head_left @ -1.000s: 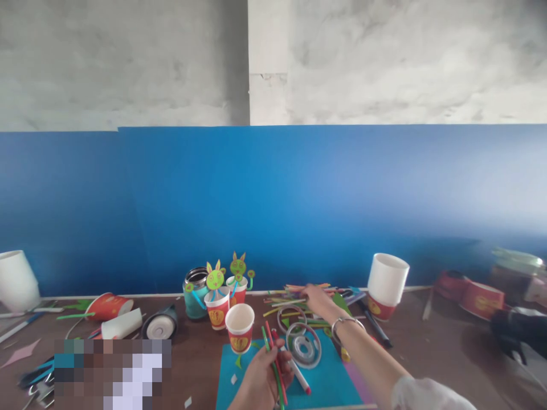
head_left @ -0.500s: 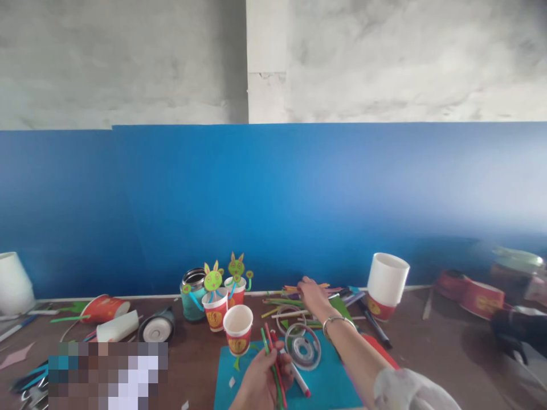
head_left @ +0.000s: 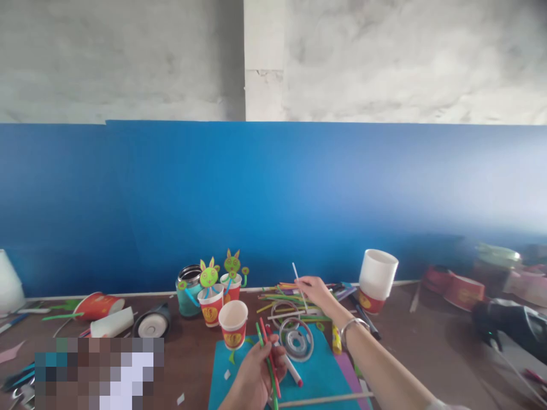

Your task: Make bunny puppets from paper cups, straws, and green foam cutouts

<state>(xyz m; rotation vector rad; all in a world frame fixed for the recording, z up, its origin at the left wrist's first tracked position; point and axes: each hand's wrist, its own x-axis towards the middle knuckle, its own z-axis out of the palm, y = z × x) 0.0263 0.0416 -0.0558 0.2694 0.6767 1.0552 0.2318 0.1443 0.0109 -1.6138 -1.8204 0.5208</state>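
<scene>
My left hand point(head_left: 258, 367) is closed round a green straw point(head_left: 260, 331) and a red straw point(head_left: 263, 328), above a blue sheet point(head_left: 222, 387). My right hand point(head_left: 315, 289) pinches a thin white straw point(head_left: 294, 271), held nearly upright over a pile of coloured straws point(head_left: 273, 297). Just right of the left hand lie a white marker with a red end point(head_left: 293, 371) and a roll of clear tape point(head_left: 298, 344). A red and white paper cup point(head_left: 233, 324) stands at the sheet's upper left edge. Behind it, two paper cups point(head_left: 211, 310) hold green animal-faced figures point(head_left: 209, 275).
A stack of white cups point(head_left: 378, 274) stands right of the pile. A teal flask point(head_left: 187, 302), a dark lid point(head_left: 152, 326) and a tipped red cup point(head_left: 100, 307) lie leftward. A black device point(head_left: 513, 327) sits at right. A blue partition point(head_left: 273, 199) runs behind the table.
My right hand has come up slightly from the straw pile with a white straw in its fingers. My left hand keeps its straws. The view has shifted a little.
</scene>
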